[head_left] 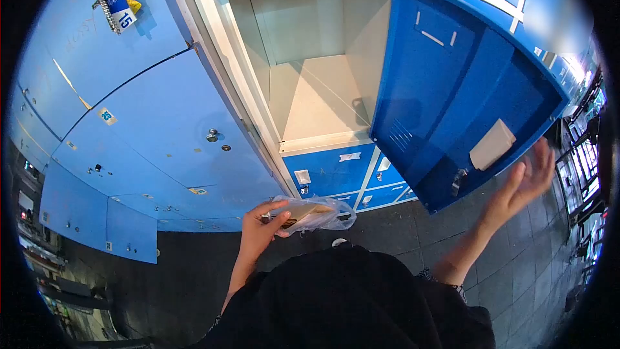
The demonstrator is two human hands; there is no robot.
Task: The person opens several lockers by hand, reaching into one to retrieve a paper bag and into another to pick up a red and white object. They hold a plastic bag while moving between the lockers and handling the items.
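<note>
Our left hand (258,229) grips a plastic bag (313,213) below the open locker (316,100); our right hand (526,184), fingers spread, sits by the blue door (452,97), holding nothing.

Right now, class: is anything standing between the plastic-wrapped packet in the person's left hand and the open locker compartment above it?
Nothing visible does. The left hand holds the plastic-wrapped packet just below the open locker compartment, which looks bare inside. Its blue door is swung out to the right, clear of the opening, with the right hand open beside the door's edge.
</note>
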